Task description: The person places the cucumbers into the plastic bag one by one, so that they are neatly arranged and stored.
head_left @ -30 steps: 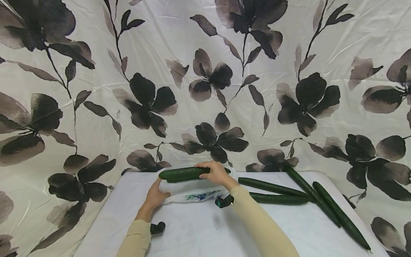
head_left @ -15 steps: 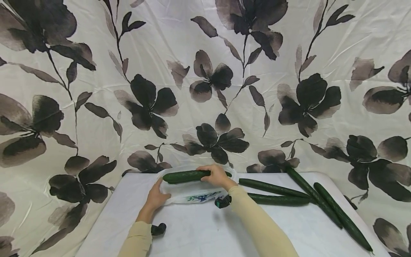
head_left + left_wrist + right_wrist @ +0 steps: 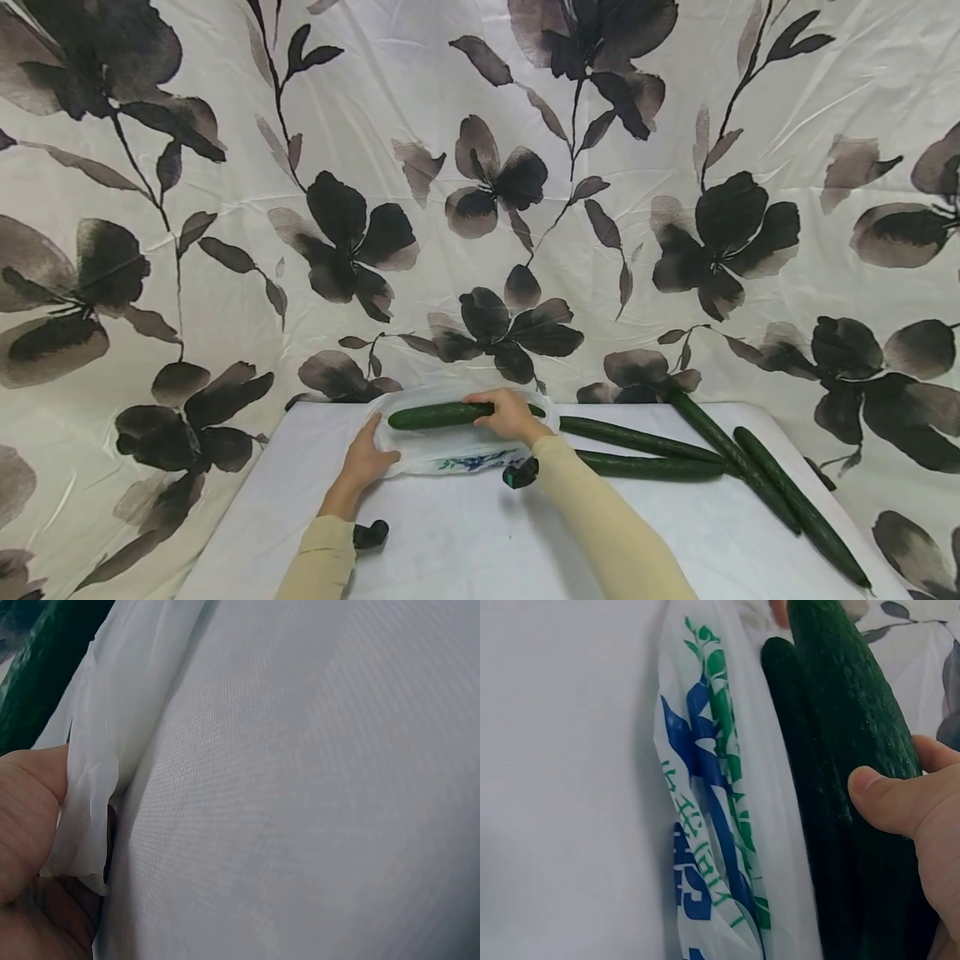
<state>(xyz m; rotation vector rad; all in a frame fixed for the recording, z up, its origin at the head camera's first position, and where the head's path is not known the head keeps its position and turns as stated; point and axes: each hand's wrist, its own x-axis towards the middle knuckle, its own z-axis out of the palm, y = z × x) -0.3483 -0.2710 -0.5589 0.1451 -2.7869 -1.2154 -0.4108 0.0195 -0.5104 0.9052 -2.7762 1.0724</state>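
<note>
Table, white cover. Plastic bag lies lengthwise along the far edge, left of the far right corner's pile: thin, light, limp film, crinkly, likely to fold or tear if yanked; best held by a gathered bit of rim at its end. Four loose cucumbers right of it, two slanting down the right edge, one reaching the far edge. Held cucumber is within the bag's spread mouth, near the far edge, roughly parallel to it; another, the lower cucumber, sits against it, apparently inside the bag. Cucumbers: long, stiff, probably fairly heavy, smooth skin could slip, might snap if levered from one end; grip around mid-length. Right hand grasps the held cucumber, thumb near side, fingers far side, a bit right of middle. Left hand pinches the bag rim at the end toward the table's left edge.
</note>
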